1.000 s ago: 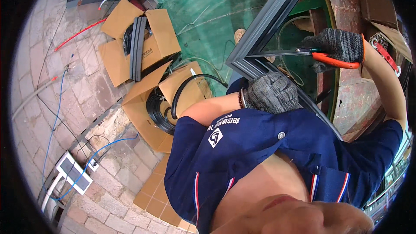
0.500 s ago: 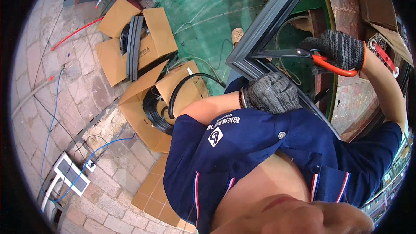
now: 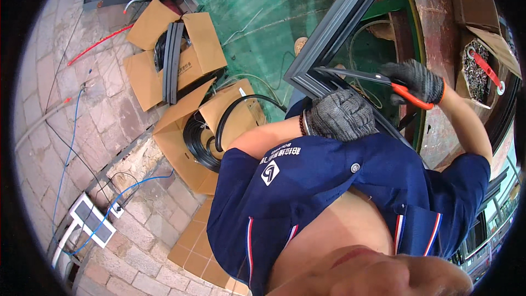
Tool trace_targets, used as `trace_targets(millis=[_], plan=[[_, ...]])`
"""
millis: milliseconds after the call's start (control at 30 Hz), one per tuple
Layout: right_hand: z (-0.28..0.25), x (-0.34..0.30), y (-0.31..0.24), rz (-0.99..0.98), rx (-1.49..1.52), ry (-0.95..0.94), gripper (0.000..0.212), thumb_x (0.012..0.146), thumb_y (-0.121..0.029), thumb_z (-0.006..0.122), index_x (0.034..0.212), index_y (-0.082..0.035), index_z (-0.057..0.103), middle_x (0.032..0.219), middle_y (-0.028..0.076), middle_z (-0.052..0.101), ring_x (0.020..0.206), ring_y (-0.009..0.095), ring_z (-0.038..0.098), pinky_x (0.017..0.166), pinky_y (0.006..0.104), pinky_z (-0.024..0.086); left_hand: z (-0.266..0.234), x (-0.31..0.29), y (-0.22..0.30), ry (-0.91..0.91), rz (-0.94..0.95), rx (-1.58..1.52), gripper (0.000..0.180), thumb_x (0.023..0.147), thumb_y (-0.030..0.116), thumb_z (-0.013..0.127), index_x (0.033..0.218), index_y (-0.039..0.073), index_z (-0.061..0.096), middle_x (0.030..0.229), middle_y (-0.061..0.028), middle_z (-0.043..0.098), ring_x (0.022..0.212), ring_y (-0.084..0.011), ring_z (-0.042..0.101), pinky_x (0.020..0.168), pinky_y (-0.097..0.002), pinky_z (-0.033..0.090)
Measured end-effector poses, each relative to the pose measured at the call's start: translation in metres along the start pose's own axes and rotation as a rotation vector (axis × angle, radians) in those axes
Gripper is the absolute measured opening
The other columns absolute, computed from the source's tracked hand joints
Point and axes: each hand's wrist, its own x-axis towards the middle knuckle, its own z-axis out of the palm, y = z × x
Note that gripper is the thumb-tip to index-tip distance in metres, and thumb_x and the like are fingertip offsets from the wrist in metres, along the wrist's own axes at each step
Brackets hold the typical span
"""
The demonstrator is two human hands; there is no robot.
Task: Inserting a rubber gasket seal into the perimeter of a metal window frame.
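My right hand (image 3: 417, 81), in a grey knit glove with an orange cuff, grips scissors (image 3: 412, 96) with red-orange handles and long dark blades. The blades reach left, with their tips at the inner corner of a dark grey metal frame (image 3: 335, 24). Close by, my gloved left hand (image 3: 341, 115) rests over the frame's near bar with its fingers curled closed. What lies inside those fingers is hidden. A black rubber strip (image 3: 241, 100) arcs out of a carton toward my left forearm and passes out of sight there.
Left of me stand open cartons, one with a black strip coil (image 3: 198, 142), another with dark profiles (image 3: 172, 63) across it. At right, a box of small metal parts (image 3: 478, 79) holds a red-handled tool (image 3: 485, 67). A blue cable (image 3: 134, 182) crosses the brick paving.
My right hand has moved left and toward me with the scissors, whose handles have turned. The blade tips stay near the frame's corner. My left hand has hardly moved.
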Motion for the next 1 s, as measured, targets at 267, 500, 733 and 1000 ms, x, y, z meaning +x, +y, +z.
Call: trace_targets(millis=[267,500,733,1000], plan=[[0.015,-0.074,-0.012,0.144,-0.051,0.275,0.060,0.073,-0.034,0.070,0.119,-0.001,0.052,0.101,0.019,0.062,0.094,0.036,0.060,0.084,0.0389,0.046,-0.012,0.010,-0.002,-0.073,0.068,0.048,0.020,0.061,0.023,0.058,0.076,0.012,0.063,0.073,-0.0054,0.058,0.068,-0.0214,0.058,0.058,-0.0350,0.049],[-0.023,-0.039,-0.061,0.252,-0.255,0.032,0.056,0.072,-0.031,0.067,0.120,-0.006,0.053,0.098,0.022,0.062,0.088,0.038,0.060,0.076,0.0430,0.049,-0.007,-0.006,-0.002,-0.281,0.062,0.054,0.029,0.064,0.030,0.061,0.089,0.015,0.066,0.086,-0.0058,0.061,0.077,-0.0252,0.061,0.066,-0.0384,0.051],[-0.040,-0.016,-0.089,0.284,-0.488,-0.037,0.055,0.069,-0.027,0.072,0.116,-0.005,0.054,0.089,0.020,0.062,0.082,0.037,0.061,0.071,0.0414,0.049,-0.009,0.010,-0.001,-0.088,0.088,0.036,0.020,0.060,0.027,0.063,0.075,0.013,0.064,0.070,-0.0049,0.057,0.064,-0.0228,0.059,0.056,-0.0353,0.049],[-0.047,-0.008,-0.108,0.352,-0.490,-0.098,0.049,0.073,-0.026,0.067,0.117,-0.007,0.054,0.083,0.021,0.062,0.079,0.037,0.062,0.068,0.0426,0.049,-0.010,0.006,-0.001,-0.155,0.076,0.025,0.020,0.064,0.030,0.067,0.079,0.017,0.065,0.078,-0.0045,0.061,0.071,-0.0226,0.061,0.061,-0.0353,0.052]])
